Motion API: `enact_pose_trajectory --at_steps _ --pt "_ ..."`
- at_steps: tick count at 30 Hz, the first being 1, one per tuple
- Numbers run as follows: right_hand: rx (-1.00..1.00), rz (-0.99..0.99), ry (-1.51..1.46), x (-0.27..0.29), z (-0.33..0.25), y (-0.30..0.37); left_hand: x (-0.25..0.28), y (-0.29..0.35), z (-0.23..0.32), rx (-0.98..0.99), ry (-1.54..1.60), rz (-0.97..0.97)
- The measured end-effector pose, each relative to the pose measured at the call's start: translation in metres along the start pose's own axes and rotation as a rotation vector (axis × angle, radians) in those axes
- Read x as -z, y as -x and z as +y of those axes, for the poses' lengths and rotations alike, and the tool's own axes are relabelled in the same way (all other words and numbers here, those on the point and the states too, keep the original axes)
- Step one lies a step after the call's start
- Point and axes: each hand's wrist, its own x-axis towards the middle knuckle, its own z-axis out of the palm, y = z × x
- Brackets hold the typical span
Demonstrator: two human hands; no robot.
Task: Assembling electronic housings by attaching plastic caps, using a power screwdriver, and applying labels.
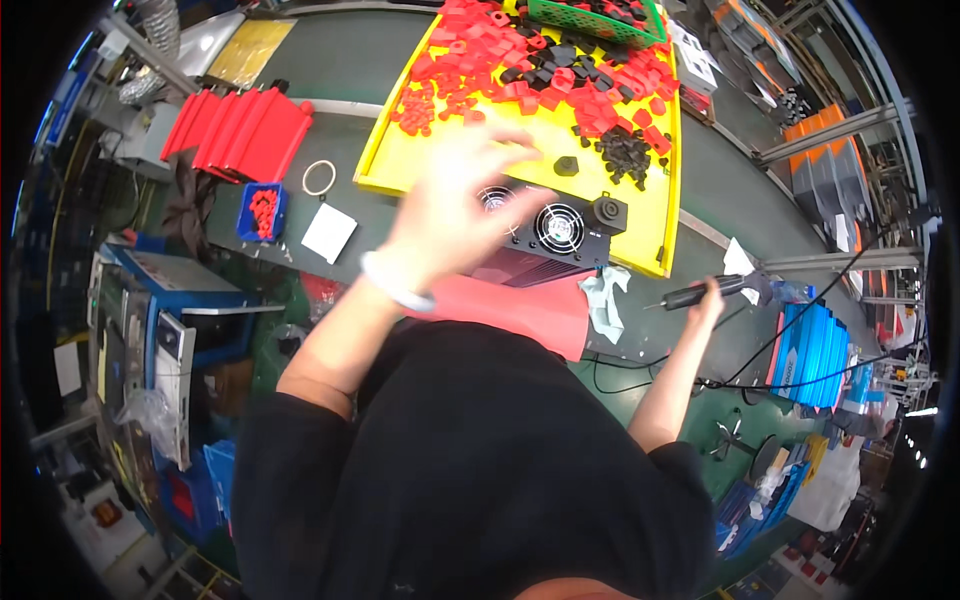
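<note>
- Currently, the left hand is over the near edge of the yellow tray, at the left end of a black box. Fingers look parted, nothing seen between them; hand is blurred, so contact with the box cannot be told.
- White band on the left wrist.
- Box: middle of the scene, near side of the tray, two round fans facing up, round black fitting at its right end.
- Right hand: well apart from the box, to the right; fingers closed around a black screwdriver, tip pointing left.
- Tray, far side: loose red pieces, black pieces at right, green basket at the far edge.
- Near side of box: red sheet; pale blue cloth just beside it, right.
- Left on the bench: row of red panels; nearer, a blue bin holding small red pieces, a pale ring and a white card.
- Far right of the person: blue panels.
</note>
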Motion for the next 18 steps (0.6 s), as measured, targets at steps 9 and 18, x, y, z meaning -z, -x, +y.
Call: enact_pose_trajectory --at_steps 9,18 --pt "-0.145 0.3 0.51 -0.01 0.127 0.02 0.032 0.02 -0.053 0.297 0.178 -0.251" --pt "-0.136 0.262 1.032 -0.005 0.127 0.027 0.026 0.026 -0.058 0.318 0.15 -0.191"
